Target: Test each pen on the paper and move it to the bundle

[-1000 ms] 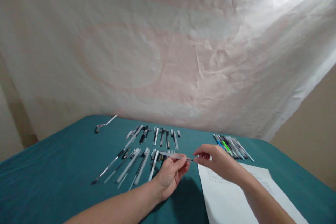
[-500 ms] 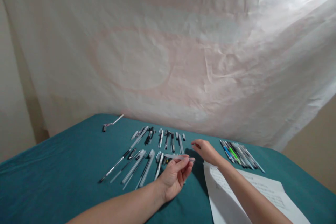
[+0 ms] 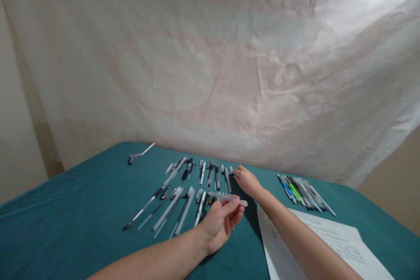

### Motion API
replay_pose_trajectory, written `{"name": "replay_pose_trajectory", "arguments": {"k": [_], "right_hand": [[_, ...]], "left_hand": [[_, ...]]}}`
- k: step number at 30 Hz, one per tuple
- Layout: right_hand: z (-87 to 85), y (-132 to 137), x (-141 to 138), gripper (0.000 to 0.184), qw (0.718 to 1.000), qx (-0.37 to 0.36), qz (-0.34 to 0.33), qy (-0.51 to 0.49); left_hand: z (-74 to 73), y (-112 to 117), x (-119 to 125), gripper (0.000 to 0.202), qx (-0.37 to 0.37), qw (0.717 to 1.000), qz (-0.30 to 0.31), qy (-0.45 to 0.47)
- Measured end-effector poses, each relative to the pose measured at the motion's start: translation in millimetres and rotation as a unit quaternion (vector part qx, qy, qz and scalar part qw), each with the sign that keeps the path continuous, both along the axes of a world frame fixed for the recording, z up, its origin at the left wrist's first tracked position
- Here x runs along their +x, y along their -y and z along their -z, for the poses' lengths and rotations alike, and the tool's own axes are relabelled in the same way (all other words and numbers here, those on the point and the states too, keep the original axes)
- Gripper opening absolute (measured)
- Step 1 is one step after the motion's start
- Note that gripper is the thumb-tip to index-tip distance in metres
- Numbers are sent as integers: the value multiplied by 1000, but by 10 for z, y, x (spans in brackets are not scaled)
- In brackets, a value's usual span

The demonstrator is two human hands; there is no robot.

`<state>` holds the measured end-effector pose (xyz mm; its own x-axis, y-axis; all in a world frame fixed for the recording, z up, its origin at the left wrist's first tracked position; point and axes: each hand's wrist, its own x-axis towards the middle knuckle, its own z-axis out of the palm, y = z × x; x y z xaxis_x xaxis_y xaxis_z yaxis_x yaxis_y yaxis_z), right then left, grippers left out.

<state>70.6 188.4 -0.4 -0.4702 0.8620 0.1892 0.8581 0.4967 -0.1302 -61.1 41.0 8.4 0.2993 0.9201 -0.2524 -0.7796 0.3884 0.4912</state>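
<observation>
My left hand is closed, pinching a translucent pen barrel between thumb and fingers above the front row of pen parts. Farther back, my right hand has its fingertips drawn together at a small clear pen cap, at the right end of the back row. Just left of those fingers lies a pen tube. Part of the front row, including some dark pieces, is hidden behind my left hand.
Clear barrels, refills and caps lie in two rows on the green cloth. A bundle of pens lies at right, behind a written paper sheet. A thin white-and-dark object lies far left.
My right hand has moved left and away from me to the small pen cap. My left hand has shifted slightly right, still holding the barrel, whose right end is now more visible.
</observation>
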Motion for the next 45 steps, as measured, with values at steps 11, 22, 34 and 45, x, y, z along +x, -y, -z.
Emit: {"name": "replay_pose_trajectory", "arguments": {"k": [11, 22, 34, 45], "right_hand": [[-2, 116, 80, 16, 999, 17, -19, -30], [-347, 759, 230, 11, 973, 9, -66, -221], [-345, 1522, 460, 8, 916, -1, -78, -393], [-272, 1553, 435, 5, 915, -1, -52, -401]], "left_hand": [[74, -19, 1, 13, 22, 1000, 6, -3], [79, -12, 7, 14, 43, 999, 3, 0], [58, 8, 46, 17, 43, 999, 1, -30], [52, 7, 71, 20, 79, 995, 23, -64]]}}
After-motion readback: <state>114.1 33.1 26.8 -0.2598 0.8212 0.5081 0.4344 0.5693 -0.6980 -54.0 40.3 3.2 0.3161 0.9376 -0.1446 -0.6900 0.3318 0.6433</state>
